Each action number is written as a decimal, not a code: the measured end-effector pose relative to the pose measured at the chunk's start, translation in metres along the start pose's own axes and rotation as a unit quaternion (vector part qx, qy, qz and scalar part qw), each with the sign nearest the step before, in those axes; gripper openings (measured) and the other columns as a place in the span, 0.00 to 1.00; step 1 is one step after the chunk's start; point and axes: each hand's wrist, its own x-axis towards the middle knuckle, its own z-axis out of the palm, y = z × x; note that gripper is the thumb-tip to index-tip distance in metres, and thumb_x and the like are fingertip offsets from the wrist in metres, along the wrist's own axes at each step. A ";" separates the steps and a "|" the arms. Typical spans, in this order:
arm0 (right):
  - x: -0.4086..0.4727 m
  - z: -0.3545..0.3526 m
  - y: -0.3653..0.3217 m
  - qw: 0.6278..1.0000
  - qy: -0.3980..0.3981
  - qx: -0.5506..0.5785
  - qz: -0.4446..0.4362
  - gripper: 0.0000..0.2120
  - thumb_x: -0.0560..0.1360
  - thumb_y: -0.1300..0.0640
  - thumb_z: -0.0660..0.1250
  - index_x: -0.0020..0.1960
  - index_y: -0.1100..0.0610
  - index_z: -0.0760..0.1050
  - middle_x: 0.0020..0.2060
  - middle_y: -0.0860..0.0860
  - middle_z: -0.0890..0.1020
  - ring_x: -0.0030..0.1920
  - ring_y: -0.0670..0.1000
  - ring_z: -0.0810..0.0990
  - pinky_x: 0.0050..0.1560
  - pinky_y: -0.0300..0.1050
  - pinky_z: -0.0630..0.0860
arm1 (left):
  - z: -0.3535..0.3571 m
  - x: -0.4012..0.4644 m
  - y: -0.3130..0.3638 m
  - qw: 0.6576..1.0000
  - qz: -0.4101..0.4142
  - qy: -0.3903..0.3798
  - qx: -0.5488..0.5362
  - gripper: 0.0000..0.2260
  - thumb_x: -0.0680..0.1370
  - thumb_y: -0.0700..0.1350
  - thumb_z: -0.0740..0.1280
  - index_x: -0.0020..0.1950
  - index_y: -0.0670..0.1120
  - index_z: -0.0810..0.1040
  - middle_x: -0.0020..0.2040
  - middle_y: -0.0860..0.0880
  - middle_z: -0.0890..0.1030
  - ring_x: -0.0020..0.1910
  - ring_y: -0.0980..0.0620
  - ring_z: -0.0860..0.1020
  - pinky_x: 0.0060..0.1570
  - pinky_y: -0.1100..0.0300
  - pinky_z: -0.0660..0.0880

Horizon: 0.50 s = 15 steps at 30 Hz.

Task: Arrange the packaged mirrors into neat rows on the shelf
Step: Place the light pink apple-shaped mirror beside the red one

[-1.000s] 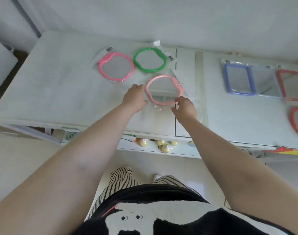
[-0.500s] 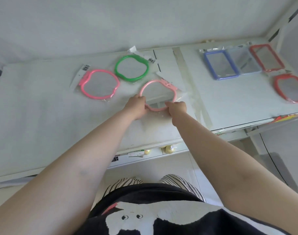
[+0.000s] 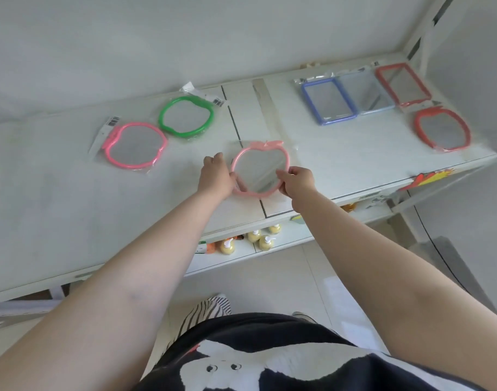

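A pale pink apple-shaped mirror (image 3: pixel 258 169), wrapped in clear plastic, was held between both hands near the front middle of the white shelf (image 3: pixel 58 198), over the seam where two shelf panels met. The left hand (image 3: pixel 216 176) gripped its left rim with fingers curled around the frame, and the right hand (image 3: pixel 298 180) pinched its lower right rim between thumb and fingers. The mirror was seen with its leaf and stem end pointing toward the back wall; whether it lay flat on the shelf or was lifted slightly could not be told.

To the left, well apart from the held mirror, a bright pink mirror (image 3: pixel 135 145) lay in its bag with a barcode tag at its upper left. Just beside it, further back, a green mirror (image 3: pixel 186 116) was placed, also with a barcode label on its packaging.

On the right part of the shelf, three rectangular mirrors were set side by side along the back: a blue-framed mirror (image 3: pixel 327 100), a light blue mirror (image 3: pixel 364 93) touching it, and a red-framed mirror (image 3: pixel 402 83). In front of that one, a red apple-shaped mirror (image 3: pixel 441 128) was laid near the right edge.

On a lower shelf, small yellow pump bottles (image 3: pixel 258 239) were seen below the front edge.
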 end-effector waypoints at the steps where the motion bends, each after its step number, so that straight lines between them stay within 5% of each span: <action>1: -0.002 -0.019 0.002 1.000 -0.002 0.007 -0.008 0.11 0.76 0.61 0.66 0.35 0.57 0.73 0.29 0.53 0.73 0.32 0.53 0.70 0.38 0.42 0.71 | 0.006 -0.004 0.014 1.000 -0.013 -0.007 -0.019 0.24 0.77 0.44 0.63 0.71 0.39 0.62 0.67 0.37 0.67 0.63 0.38 0.72 0.57 0.52 0.70; 5: -0.012 -0.097 0.009 0.999 0.007 0.001 -0.033 0.13 0.77 0.62 0.64 0.33 0.59 0.71 0.23 0.52 0.68 0.23 0.48 0.66 0.22 0.32 0.63 | 0.039 -0.026 0.069 0.994 -0.057 -0.052 -0.074 0.19 0.77 0.50 0.65 0.63 0.39 0.69 0.61 0.41 0.76 0.59 0.41 0.76 0.52 0.54 0.71; 7: -0.018 -0.138 0.015 0.999 0.016 0.007 -0.034 0.15 0.77 0.62 0.64 0.32 0.58 0.71 0.18 0.47 0.68 0.18 0.44 0.65 0.19 0.30 0.62 | 0.060 -0.040 0.094 0.984 -0.063 -0.092 -0.141 0.09 0.76 0.48 0.66 0.51 0.43 0.77 0.51 0.43 0.80 0.51 0.44 0.79 0.52 0.53 0.75; 9: -0.021 -0.175 0.023 0.999 0.036 -0.010 -0.032 0.13 0.77 0.59 0.64 0.34 0.60 0.72 0.21 0.50 0.69 0.20 0.47 0.67 0.24 0.34 0.67 | 0.082 -0.054 0.118 0.960 -0.070 -0.137 -0.233 0.07 0.76 0.43 0.68 0.39 0.44 0.80 0.40 0.43 0.82 0.38 0.48 0.80 0.44 0.56 0.79; 12: -0.024 -0.221 0.037 0.996 0.082 -0.021 -0.033 0.11 0.77 0.54 0.64 0.38 0.59 0.73 0.31 0.56 0.70 0.31 0.52 0.68 0.31 0.40 0.70 | 0.109 -0.076 0.153 0.920 -0.101 -0.172 -0.337 0.08 0.75 0.37 0.69 0.35 0.42 0.77 0.25 0.49 0.81 0.21 0.57 0.78 0.26 0.66 0.75; 15: -0.028 -0.254 0.048 0.994 0.111 0.006 -0.017 0.10 0.77 0.54 0.64 0.41 0.59 0.76 0.32 0.55 0.72 0.31 0.52 0.70 0.33 0.39 0.71 | 0.124 -0.092 0.185 0.909 -0.108 -0.180 -0.361 0.07 0.75 0.36 0.69 0.37 0.41 0.76 0.28 0.48 0.80 0.19 0.60 0.77 0.25 0.67 0.75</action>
